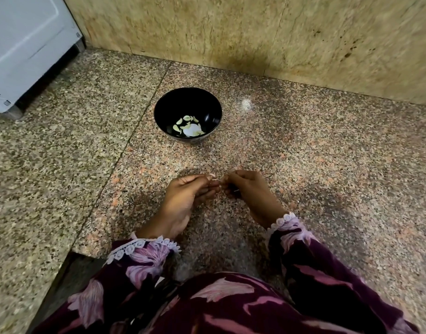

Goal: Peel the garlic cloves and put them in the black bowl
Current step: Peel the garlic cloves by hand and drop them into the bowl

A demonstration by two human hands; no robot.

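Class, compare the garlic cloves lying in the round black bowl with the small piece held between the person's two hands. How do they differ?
The pale peeled garlic cloves lie loose in the round black bowl; the small whitish piece is pinched between the left hand and the right hand. The cloves are several and plainly seen; the piece is single, mostly hidden by fingertips. The cloves lie far from the person; the piece is near. Both look pale.

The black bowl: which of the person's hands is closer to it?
Left, narrowly. The left hand lies almost straight below the black bowl in the picture; the right hand sits below and off to its right.
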